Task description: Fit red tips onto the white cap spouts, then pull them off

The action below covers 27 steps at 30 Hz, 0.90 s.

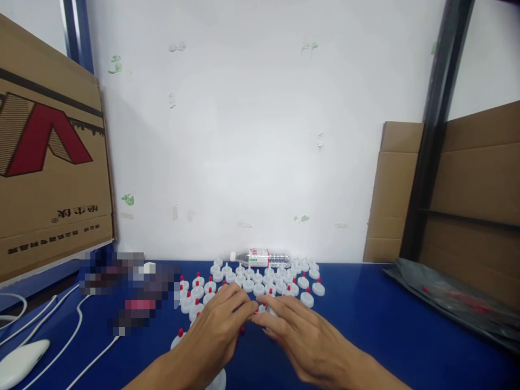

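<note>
Nearest me, my left hand (215, 330) and right hand (303, 338) lie palm-down on the blue worktop (365, 325), fingertips meeting over a small white cap with a red tip (255, 313). The fingers are curled close together; I cannot tell whether either hand actually grips it. Just beyond the fingers spreads a cluster of white caps (260, 279), each a round white disc with a little red nozzle standing upright, packed side by side. Behind the cluster a clear plastic bottle (262, 257) lies on its side against the white wall (260, 135). To my left, white cables (60, 336) and a cardboard box (49, 162); to my right, grey bags (455, 298)
</note>
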Available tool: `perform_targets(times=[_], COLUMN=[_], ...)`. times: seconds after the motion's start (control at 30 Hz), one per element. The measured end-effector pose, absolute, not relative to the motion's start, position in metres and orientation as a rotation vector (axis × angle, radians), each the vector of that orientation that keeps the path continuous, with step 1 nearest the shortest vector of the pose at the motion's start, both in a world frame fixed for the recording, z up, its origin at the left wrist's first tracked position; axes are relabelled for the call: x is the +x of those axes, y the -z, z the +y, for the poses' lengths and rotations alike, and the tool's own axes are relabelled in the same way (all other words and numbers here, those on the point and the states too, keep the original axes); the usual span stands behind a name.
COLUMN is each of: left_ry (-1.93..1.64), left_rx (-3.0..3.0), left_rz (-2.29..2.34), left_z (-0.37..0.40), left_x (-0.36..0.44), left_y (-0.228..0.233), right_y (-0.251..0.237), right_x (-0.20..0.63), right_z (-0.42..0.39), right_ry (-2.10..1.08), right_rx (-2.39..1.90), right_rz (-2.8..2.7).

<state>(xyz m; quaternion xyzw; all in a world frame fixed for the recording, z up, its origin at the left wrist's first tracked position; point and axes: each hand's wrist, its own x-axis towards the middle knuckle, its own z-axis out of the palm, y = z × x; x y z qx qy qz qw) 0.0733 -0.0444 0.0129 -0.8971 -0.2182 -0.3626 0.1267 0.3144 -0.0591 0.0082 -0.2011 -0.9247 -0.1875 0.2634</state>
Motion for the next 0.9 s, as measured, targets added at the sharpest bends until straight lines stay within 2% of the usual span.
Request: perform_targets(times=[0.3, 0.5, 0.7, 0.9], left_ry=[1.058, 0.932, 1.012, 1.001], left_rx=[-2.548, -2.528, -2.481, -2.522], left_rz=[-0.621, -0.705, -0.828, -0.909], left_z=[-0.044, -0.034, -0.027, -0.025], left_x=[0.077, 0.068, 0.053, 0.054], left_y=[-0.018, -0.023, -0.029, -0.029], right_y=[-0.015, -0.030, -0.038, -0.026], right_x=[0.312, 0.320, 0.368, 0.399], right_z=[-0.059, -0.047, -0.011, 0.016], right_ry=[0.505, 0.427, 0.246, 0.072], right_rx=[-0.589, -0.688, -1.130, -1.352], right_rz=[-2.510, -2.520, -2.170, -2.149])
